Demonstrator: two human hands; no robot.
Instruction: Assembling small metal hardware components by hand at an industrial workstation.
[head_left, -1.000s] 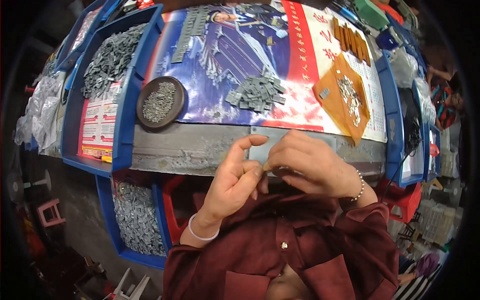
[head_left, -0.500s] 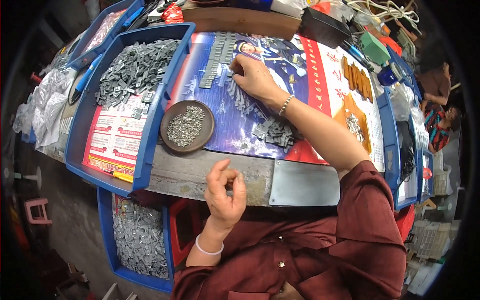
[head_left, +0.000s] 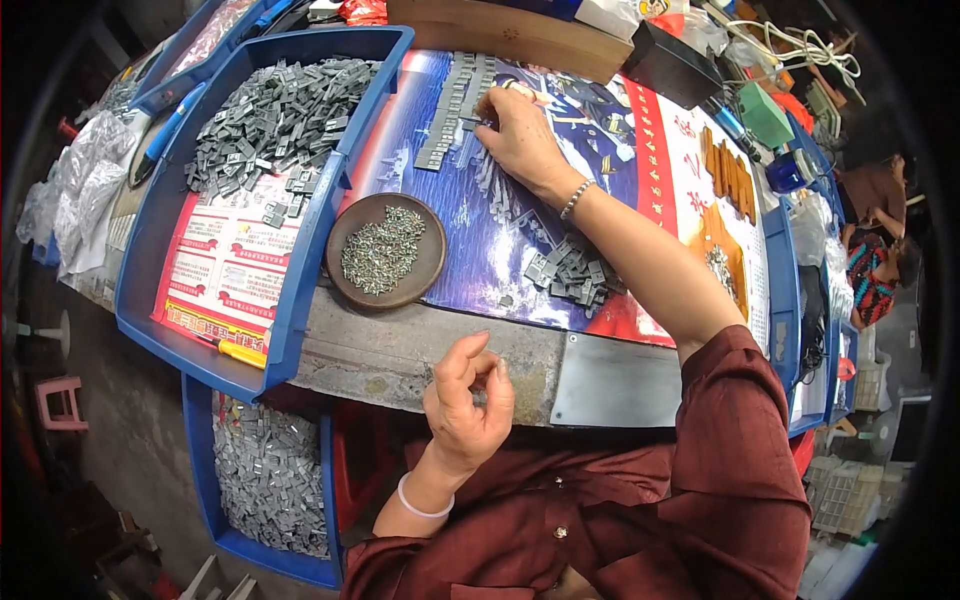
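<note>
right hand: fingers pinched on a grey clip, adding it to the row
left hand: loosely curled, empty, waiting by the bench edge

worktop: grey, worn front edge, covered by a blue printed sheet
left: blue tray of grey metal parts, overhanging the edge
middle: brown dish of small screws, just beside the tray
front: grey metal plate
sheet: loose pile of parts; row of parts at the far end
</note>
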